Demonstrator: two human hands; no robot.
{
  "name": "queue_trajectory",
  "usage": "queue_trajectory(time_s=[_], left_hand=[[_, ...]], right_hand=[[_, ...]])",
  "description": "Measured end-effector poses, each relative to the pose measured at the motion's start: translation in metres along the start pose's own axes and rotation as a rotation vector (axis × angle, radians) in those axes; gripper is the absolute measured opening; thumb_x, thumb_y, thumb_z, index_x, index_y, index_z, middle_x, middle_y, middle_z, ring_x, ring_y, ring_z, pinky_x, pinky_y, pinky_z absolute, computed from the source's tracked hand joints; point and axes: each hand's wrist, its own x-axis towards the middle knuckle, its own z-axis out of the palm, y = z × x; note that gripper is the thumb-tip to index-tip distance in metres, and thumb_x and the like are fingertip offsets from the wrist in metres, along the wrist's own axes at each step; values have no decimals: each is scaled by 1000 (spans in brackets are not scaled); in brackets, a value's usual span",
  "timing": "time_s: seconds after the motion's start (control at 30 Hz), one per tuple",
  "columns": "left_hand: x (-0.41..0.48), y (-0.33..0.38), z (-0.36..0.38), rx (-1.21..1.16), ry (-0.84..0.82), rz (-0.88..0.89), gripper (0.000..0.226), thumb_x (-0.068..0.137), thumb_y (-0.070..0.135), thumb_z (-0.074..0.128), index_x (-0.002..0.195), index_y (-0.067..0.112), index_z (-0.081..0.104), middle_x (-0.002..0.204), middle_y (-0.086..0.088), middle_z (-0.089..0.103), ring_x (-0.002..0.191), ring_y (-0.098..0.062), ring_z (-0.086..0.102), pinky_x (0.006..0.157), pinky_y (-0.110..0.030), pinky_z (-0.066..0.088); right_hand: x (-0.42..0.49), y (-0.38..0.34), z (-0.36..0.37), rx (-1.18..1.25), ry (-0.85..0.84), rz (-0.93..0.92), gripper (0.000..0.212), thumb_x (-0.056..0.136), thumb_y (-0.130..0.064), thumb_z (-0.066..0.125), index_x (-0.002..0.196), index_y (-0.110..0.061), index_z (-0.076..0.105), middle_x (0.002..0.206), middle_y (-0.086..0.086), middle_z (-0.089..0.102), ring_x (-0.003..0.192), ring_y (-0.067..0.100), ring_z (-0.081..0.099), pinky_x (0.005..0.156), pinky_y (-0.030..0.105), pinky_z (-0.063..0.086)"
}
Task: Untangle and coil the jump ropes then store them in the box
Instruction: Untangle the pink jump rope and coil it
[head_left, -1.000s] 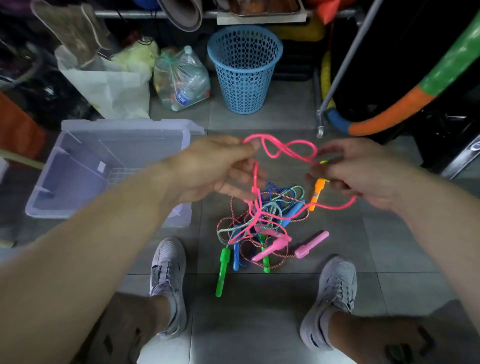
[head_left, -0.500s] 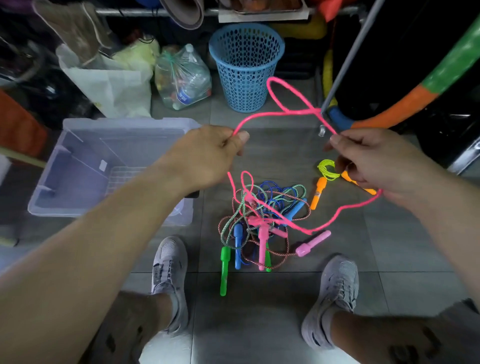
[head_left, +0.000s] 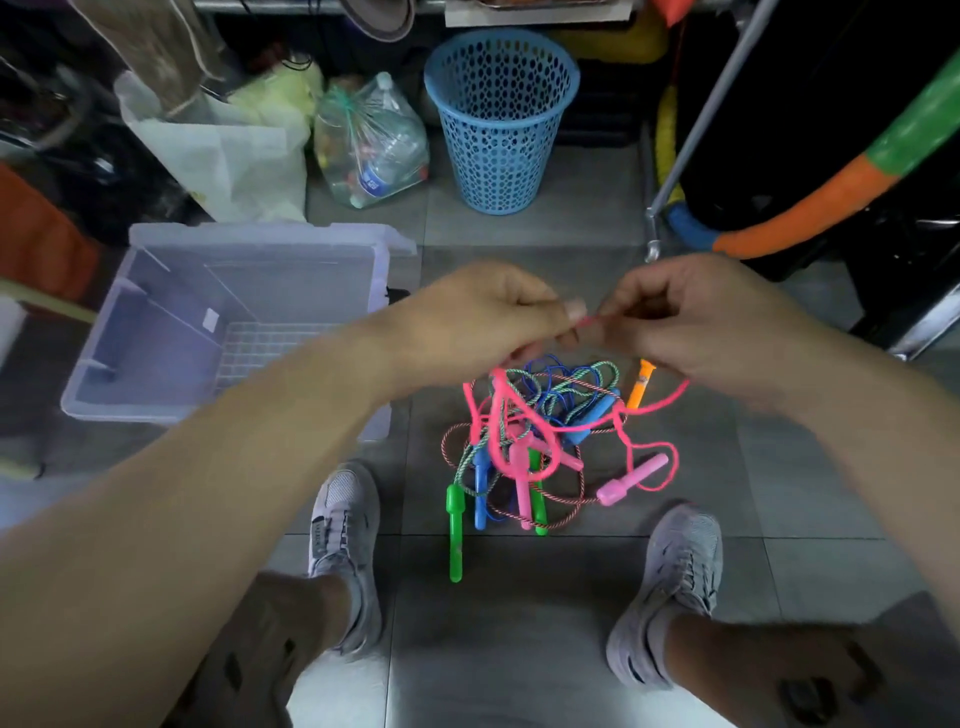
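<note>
Above the floor tiles (head_left: 805, 467), the left hand (head_left: 483, 312) and right hand (head_left: 696, 322) meet nearly fingertip to fingertip, both pinching the pink rope (head_left: 660, 405) — only a short taut bit shows between them. From the right hand it drops toward the person into the tangle (head_left: 540, 415) of other ropes, its pink handle (head_left: 631, 479) lying at the tangle's right edge, so the right hand looks nearer for drawing it free. The open box (head_left: 130, 332) waits to the left — the blue basket (head_left: 501, 119) stands beyond, clear of the work.
</note>
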Motion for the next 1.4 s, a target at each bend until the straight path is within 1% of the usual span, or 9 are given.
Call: queue_trajectory(time_s=[0.17, 0.37, 0.53, 0.7, 0.93, 1.03, 1.13, 1.23, 1.4], left_hand=[[2, 9, -25, -583, 173, -125, 36, 100, 26, 50, 64, 21, 45, 46, 12, 26, 40, -5, 20, 45, -22, 9], [7, -7, -48, -1130, 580, -56, 41, 107, 31, 38, 68, 22, 47, 55, 9, 40, 47, -7, 29, 48, -21, 18], [9, 8, -35, -1044, 434, -8, 23, 106, 16, 36, 93, 16, 55, 94, -4, 76, 58, -5, 50, 44, -18, 25], [-2, 41, -23, -1501, 119, 53, 18, 100, -1, 34, 111, 4, 48, 115, -18, 69, 71, -10, 54, 47, -16, 30], [11, 45, -31, -1843, 112, 40, 48, 87, -19, 26, 133, -11, 35, 106, -34, 62, 80, -16, 55, 45, -17, 44], [15, 35, -34, -1359, 352, 18, 36, 94, -12, 36, 128, -3, 46, 113, -19, 70, 76, -16, 65, 39, -16, 36], [14, 22, -26, -522, 589, 29, 17, 98, -1, 48, 108, 8, 58, 92, -10, 74, 63, -6, 64, 42, -13, 36], [7, 14, -10, -208, 393, 28, 25, 105, 23, 49, 98, 3, 62, 88, -10, 67, 58, -6, 55, 49, -9, 39], [2, -10, 9, 244, 160, 147, 52, 82, 38, 80, 126, 21, 58, 99, 20, 62, 90, 3, 59, 81, -6, 41]], right_hand=[[0, 27, -8, -335, -145, 103, 23, 86, -26, 76, 75, -10, 64, 63, 9, 70, 55, 17, 65, 62, 35, 53], [2, 45, -13, -289, -1, 152, 17, 96, -25, 63, 82, -16, 61, 70, 3, 74, 70, 24, 69, 75, 49, 56], [4, 19, 0, 4, 211, -30, 20, 99, -32, 60, 80, -23, 62, 57, 1, 54, 44, 10, 47, 49, 28, 40], [-7, 4, 28, -122, -147, 80, 43, 81, -44, 78, 121, -40, 63, 53, -5, 58, 46, 3, 52, 58, 19, 45], [-6, 5, 54, -133, -206, 28, 17, 95, -30, 66, 83, -19, 72, 66, -1, 72, 46, 4, 54, 50, 13, 40], [-3, 8, 43, -148, -83, 101, 22, 98, -30, 59, 81, -20, 71, 53, -18, 65, 40, 2, 47, 50, 17, 36], [5, 14, 30, 368, 35, 91, 25, 97, -24, 59, 77, -15, 71, 74, 1, 75, 36, 8, 34, 40, 20, 25], [10, 14, 18, 808, 21, 155, 22, 88, -26, 59, 75, -12, 69, 78, 7, 74, 31, 2, 27, 34, 12, 16], [7, 10, 13, 901, -93, 290, 21, 89, -29, 56, 76, -14, 62, 72, -2, 69, 30, -1, 28, 33, 14, 8]])
